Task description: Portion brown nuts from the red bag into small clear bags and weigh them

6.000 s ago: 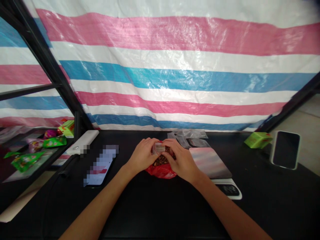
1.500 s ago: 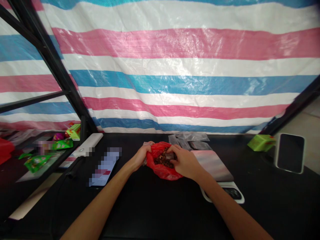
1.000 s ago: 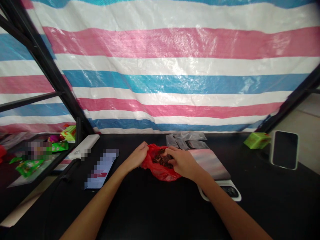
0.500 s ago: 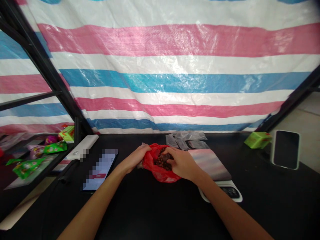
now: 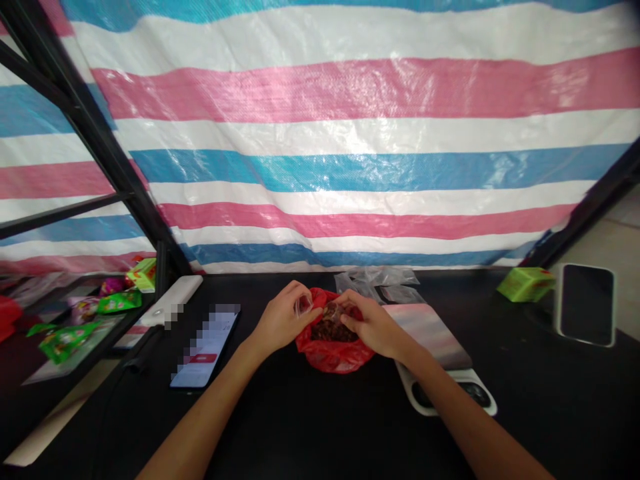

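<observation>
A red plastic bag (image 5: pixel 340 358) sits opened in the middle of the black table, with small dark brown pieces (image 5: pixel 330 330) inside; I cannot tell their kind. My left hand (image 5: pixel 283 321) is at the bag's left rim, its fingers curled around a small clear plastic bag (image 5: pixel 303 305). Over the brown pieces, my right hand (image 5: pixel 370 325) has its thumb and fingers pinched together inside the red bag. What lies between those fingertips is too small and blurred to name. To the right stands a white scale (image 5: pixel 425 400) with a shiny metal plate (image 5: pixel 430 333), partly behind my right forearm.
Several clear plastic bags (image 5: pixel 395 285) lie behind the scale. A phone (image 5: pixel 207 350) and a white power strip (image 5: pixel 175 300) are on the left, near green snack packets (image 5: pixel 70 340). At right are a green box (image 5: pixel 525 285) and an upright white-framed device (image 5: pixel 586 303). Striped sheeting hangs behind.
My left hand has shifted from the red bag's left edge to above its rim, the small clear bag now raised in its fingers. My right hand stays over the brown pieces. The view tilts slightly.
</observation>
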`<state>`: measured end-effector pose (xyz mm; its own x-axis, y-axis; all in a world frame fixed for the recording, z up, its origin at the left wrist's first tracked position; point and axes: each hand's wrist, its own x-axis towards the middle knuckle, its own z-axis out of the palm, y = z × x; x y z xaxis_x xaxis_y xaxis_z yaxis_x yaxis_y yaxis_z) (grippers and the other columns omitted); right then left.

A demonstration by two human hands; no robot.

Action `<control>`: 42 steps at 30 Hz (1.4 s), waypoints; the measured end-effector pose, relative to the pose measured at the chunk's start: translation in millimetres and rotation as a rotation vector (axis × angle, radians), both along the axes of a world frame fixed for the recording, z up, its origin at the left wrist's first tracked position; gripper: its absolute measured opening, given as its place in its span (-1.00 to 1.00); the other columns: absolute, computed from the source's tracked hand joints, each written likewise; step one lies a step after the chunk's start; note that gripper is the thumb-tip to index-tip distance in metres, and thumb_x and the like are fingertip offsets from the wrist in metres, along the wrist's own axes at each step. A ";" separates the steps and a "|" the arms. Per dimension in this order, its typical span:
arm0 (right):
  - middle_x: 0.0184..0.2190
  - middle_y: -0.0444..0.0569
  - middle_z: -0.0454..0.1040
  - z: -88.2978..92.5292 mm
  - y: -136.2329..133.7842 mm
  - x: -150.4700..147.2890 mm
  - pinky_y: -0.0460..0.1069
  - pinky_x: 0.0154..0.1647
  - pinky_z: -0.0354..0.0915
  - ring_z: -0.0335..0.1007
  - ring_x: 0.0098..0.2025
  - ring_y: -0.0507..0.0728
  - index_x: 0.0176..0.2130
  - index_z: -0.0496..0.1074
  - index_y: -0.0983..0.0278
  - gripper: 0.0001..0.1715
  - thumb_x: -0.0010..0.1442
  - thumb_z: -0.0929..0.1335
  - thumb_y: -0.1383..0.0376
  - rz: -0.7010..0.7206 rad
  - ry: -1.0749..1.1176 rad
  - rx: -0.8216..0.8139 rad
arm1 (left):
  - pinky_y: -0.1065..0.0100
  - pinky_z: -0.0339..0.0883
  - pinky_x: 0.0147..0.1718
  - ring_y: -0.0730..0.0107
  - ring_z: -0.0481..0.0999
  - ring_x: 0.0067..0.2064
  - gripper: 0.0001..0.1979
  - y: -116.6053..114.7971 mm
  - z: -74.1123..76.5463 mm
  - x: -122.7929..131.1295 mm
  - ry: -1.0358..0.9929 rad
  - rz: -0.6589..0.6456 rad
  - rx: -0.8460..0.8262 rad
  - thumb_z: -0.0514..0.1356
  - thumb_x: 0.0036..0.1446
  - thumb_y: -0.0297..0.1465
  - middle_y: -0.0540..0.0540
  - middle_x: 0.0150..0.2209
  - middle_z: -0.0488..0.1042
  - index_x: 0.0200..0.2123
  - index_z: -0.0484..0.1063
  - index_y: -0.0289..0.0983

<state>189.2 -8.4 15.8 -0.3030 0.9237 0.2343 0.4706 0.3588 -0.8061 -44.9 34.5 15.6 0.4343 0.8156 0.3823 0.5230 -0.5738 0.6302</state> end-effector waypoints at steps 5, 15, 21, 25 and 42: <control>-0.19 -0.10 0.56 -7.4 2.6 0.9 0.02 -0.07 0.31 0.48 -0.13 0.13 -0.12 0.44 0.19 -0.77 0.22 0.32 0.42 0.022 0.073 -0.032 | 0.36 0.25 -0.29 0.41 0.42 -0.29 -0.78 -2.8 -0.9 3.1 0.050 0.059 0.024 0.30 0.19 -0.20 0.03 -0.24 0.40 -0.30 0.39 -0.19; -0.22 -0.12 0.56 -4.9 0.4 -0.7 0.04 -0.08 0.34 0.49 -0.15 0.12 -0.13 0.44 0.20 -0.72 0.17 0.31 0.46 0.030 0.063 -0.032 | 0.28 0.34 -0.15 0.31 0.45 -0.17 -0.80 -3.8 -2.3 5.9 0.006 0.104 0.072 0.21 0.27 -0.21 -0.07 -0.18 0.41 -0.30 0.41 -0.21; -0.15 -0.06 0.57 -1.3 4.5 1.6 0.08 0.05 0.35 0.51 -0.08 0.14 -0.04 0.42 0.21 -0.71 0.23 0.32 0.42 0.010 0.200 0.051 | 0.21 0.29 -0.06 0.20 0.43 -0.08 -0.85 -5.0 8.2 1.6 0.106 0.136 0.290 0.17 0.32 -0.26 -0.11 -0.19 0.45 -0.26 0.39 -0.21; -0.06 -0.02 0.54 6.7 -4.1 -4.9 0.09 0.08 0.35 0.48 -0.04 0.16 0.08 0.38 0.18 -0.71 0.36 0.32 0.28 -0.032 0.220 0.208 | 0.21 0.21 -0.19 0.18 0.42 -0.18 -0.79 -11.8 12.1 5.4 0.253 0.144 0.286 0.16 0.33 -0.19 -0.08 -0.28 0.48 -0.24 0.37 -0.21; 0.07 0.03 0.46 2.5 -16.0 -20.3 0.19 0.11 0.38 0.40 0.09 0.24 0.19 0.42 0.02 -0.46 0.32 0.31 0.44 0.035 -0.185 0.561 | 0.18 0.21 -0.15 0.12 0.52 -0.14 -0.77 -20.7 -5.2 20.5 0.226 0.003 0.098 0.26 0.22 -0.24 -0.10 -0.14 0.54 -0.13 0.35 -0.20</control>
